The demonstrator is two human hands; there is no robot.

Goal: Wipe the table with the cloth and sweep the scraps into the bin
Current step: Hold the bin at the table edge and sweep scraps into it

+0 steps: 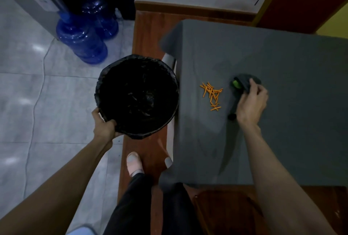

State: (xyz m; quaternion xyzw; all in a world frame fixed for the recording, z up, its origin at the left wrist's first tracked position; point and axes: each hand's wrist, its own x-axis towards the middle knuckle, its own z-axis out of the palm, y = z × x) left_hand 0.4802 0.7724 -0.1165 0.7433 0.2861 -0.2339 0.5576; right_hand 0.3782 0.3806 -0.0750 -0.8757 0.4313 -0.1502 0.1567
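A round bin [138, 96] lined with a black bag hangs beside the table's left edge, and my left hand [104, 124] grips its near rim. On the grey-covered table [282, 61] lies a small heap of orange scraps [212, 93]. Just right of the heap my right hand [251, 103] presses on a dark grey cloth [244, 83] with a green patch showing at its left. The cloth and the scraps are apart.
Two blue water jugs [82, 40] stand on the tiled floor at the back left. A wooden strip of floor [148, 33] runs under the bin. My foot [134, 163] is beside the table leg. A wooden chair seat [226, 210] sits at the table's near edge.
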